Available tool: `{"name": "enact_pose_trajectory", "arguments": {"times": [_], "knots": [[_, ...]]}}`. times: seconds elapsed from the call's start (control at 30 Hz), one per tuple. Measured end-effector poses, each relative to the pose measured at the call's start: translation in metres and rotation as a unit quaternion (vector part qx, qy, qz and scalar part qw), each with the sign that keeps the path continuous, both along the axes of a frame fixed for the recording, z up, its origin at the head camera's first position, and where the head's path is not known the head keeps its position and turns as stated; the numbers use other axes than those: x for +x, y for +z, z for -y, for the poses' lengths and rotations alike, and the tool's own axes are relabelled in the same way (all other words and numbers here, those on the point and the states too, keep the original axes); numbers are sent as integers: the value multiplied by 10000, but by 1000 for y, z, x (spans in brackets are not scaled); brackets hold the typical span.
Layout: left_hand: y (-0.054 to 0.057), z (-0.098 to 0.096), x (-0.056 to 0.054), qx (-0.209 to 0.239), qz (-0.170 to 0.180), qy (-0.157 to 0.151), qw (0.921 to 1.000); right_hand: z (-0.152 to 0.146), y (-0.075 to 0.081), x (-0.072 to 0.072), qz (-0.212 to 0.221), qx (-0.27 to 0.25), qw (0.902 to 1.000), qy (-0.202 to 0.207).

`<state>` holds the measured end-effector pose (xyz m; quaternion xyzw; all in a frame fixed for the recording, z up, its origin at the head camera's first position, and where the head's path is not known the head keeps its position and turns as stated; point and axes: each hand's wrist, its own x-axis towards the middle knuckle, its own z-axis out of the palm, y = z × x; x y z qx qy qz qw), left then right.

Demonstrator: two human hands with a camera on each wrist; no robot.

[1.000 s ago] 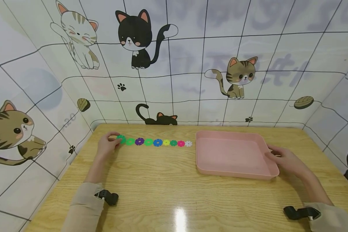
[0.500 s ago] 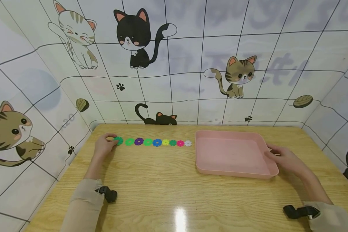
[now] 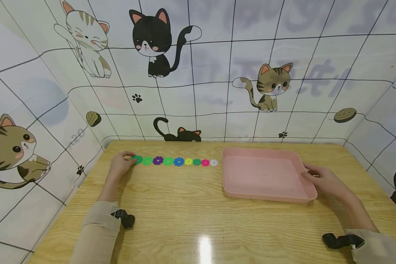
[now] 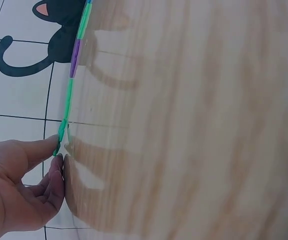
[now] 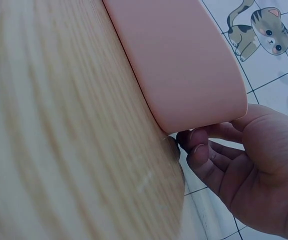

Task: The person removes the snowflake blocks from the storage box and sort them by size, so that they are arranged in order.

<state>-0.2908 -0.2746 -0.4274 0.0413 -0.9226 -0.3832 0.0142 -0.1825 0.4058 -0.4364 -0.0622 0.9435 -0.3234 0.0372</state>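
At the left end of a row of flower-shaped plastic discs, my left hand point(image 3: 119, 167) pinches a dark green disc point(image 3: 138, 159) between thumb and fingers. This disc stands beside a light green disc point(image 3: 147, 161); the left wrist view shows the pinched disc point(image 4: 61, 131) slightly tilted at the table surface. Rightward follow a purple disc point(image 3: 158, 160), a blue disc point(image 3: 179, 161) and several others, ending with a white disc point(image 3: 213, 162). My right hand point(image 3: 325, 182) holds the right rim of a pink tray point(image 3: 264, 176), thumb over the edge and fingers beneath it outside.
The wooden table point(image 3: 171, 212) carries the row near its back edge, left of the tray. Behind it hangs a wall covering point(image 3: 211, 73) printed with cats and grid lines. Each sleeve bears a black wrist camera mount point(image 3: 343, 241).
My left hand first draws the dark green disc a little left, opening a gap to the row, then brings it back right beside the light green disc. Tray and right hand stay put.
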Motion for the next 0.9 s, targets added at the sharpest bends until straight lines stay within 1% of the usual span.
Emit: {"name": "enact_pose_trajectory", "arguments": {"times": [0.2, 0.43, 0.77, 0.9], "knots": [[1, 1, -1, -43, 13, -22, 10000, 0, 1, 1, -22, -45, 10000, 15], [1, 1, 2, -23, -15, -32, 10000, 2, 2, 1, 5, -9, 10000, -10], [1, 4, 4, 248, 139, 49, 9996, 2, 3, 1, -22, -16, 10000, 17], [1, 4, 5, 322, 126, 34, 9994, 2, 3, 1, -11, 17, 10000, 6]]}}
